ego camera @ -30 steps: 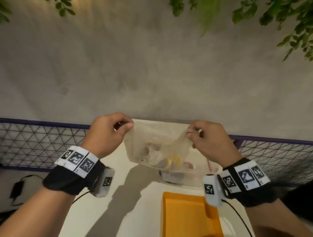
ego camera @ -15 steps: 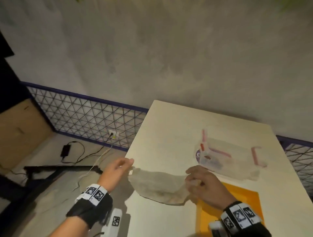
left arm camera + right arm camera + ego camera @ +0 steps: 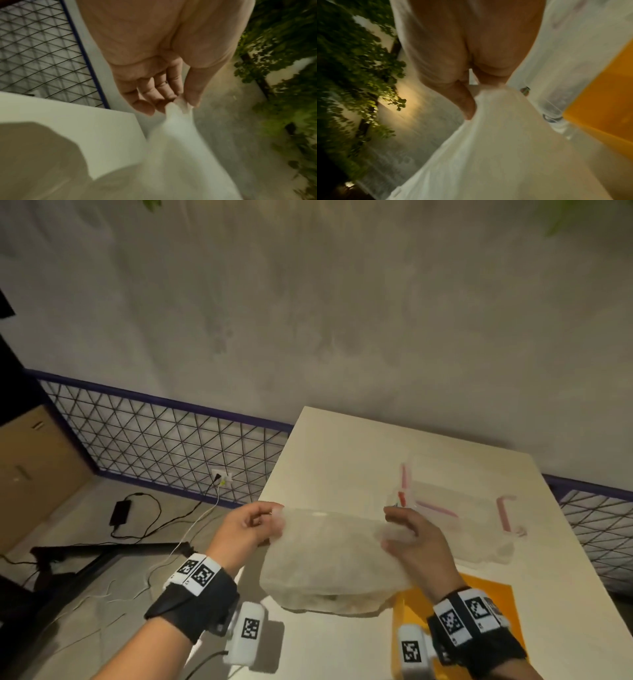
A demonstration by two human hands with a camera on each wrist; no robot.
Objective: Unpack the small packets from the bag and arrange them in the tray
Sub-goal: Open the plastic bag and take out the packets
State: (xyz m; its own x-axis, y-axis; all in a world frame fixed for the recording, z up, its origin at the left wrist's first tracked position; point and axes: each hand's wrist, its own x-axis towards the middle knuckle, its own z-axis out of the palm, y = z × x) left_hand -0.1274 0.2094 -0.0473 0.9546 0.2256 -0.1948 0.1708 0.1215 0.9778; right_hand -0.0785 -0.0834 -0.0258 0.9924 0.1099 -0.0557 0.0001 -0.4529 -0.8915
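Bag over the table's near left, tray beneath its right end

The bag (image 3: 329,556) spans between left hand (image 3: 246,529) and right hand (image 3: 416,542); the tray (image 3: 493,601) lies before the packets (image 3: 455,515) on the table (image 3: 342,446).

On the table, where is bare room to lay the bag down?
The table is bare along its far edge and left side. The near strip between the wrists is also bare. It is crowded on the right: clear bags with pink strips beyond the orange tray.
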